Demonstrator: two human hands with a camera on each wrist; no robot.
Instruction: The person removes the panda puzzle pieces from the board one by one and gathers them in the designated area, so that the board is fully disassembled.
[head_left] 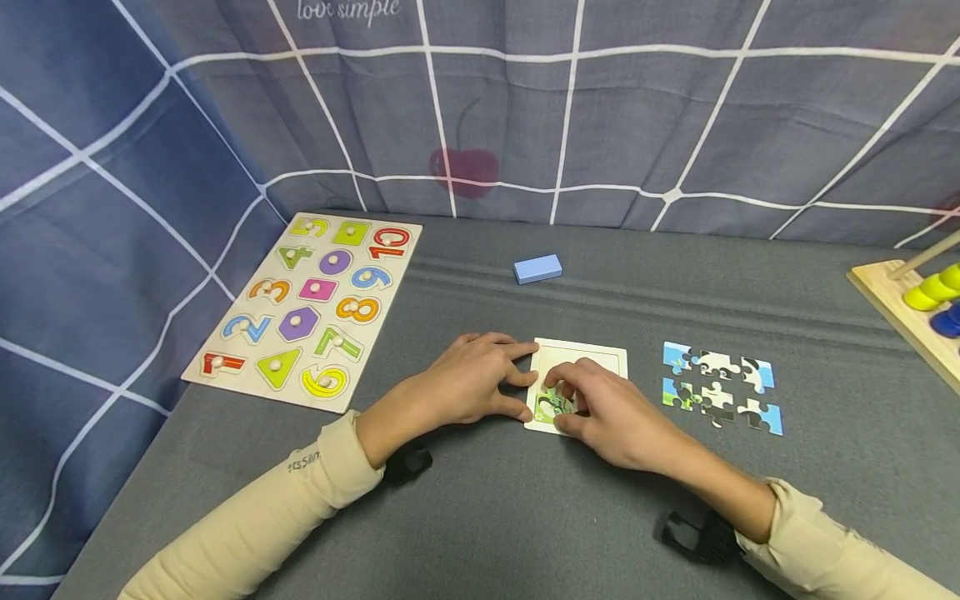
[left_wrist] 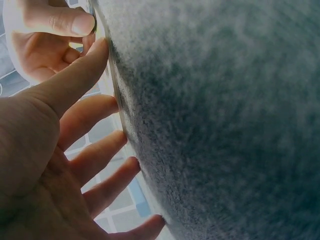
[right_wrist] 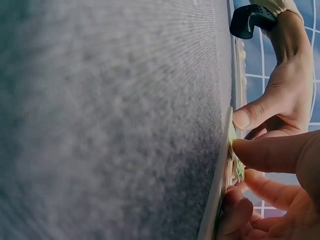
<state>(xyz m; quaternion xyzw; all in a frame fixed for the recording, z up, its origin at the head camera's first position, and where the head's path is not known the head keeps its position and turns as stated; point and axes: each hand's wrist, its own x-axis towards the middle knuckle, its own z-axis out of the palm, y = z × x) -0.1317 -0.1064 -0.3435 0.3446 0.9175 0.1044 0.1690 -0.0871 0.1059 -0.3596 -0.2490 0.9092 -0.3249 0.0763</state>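
A white square puzzle tray [head_left: 617, 360] lies on the cloth in front of me. Spread fingers of my left hand [head_left: 480, 379] rest on the table at the tray's left edge, the thumb and a fingertip touching its rim. Over the tray, my right hand [head_left: 618, 417] pinches a small green-patterned puzzle piece [right_wrist: 240, 172] between thumb and index finger, tilted up from the tray in the right wrist view. Green and white panda artwork [head_left: 549, 405] shows in the tray's lower left; the right hand hides much of the rest.
Several loose jigsaw pieces [head_left: 717, 394] lie right of the tray. Behind it is a blue block [head_left: 537, 268]. A number peg board [head_left: 300, 312] lies at left, and a wooden bead frame [head_left: 900, 304] stands at the right edge. A grid-patterned curtain [head_left: 510, 108] hangs behind.
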